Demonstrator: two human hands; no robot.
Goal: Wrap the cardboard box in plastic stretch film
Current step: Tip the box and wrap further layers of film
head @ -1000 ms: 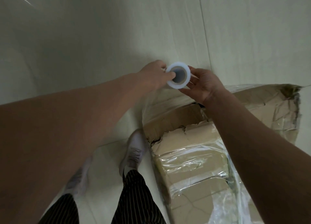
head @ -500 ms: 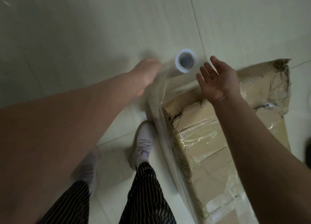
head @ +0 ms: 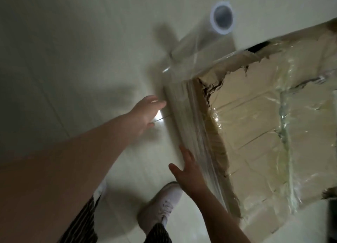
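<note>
A torn cardboard box [head: 251, 126] lies on the floor at the right, partly covered in clear stretch film. The film roll [head: 221, 17], white-cored, stands on the floor past the box's far corner, with no hand on it. A sheet of film [head: 184, 104] runs from the roll down along the box's left side. My left hand [head: 145, 113] reaches with straight fingers to the film's edge. My right hand [head: 189, 171] lies flat with spread fingers against the filmed side of the box, nearer to me.
Pale tiled floor [head: 82, 42] stretches to the left and behind the box. My white shoe [head: 162, 208] stands close to the box's near left side, with striped trousers [head: 80, 222] below. A dark object [head: 332, 221] shows at the right edge.
Both hands left the roll and dropped to the box's left side. The roll now stands alone on the floor. The view shifted, so the box sits larger and further right.
</note>
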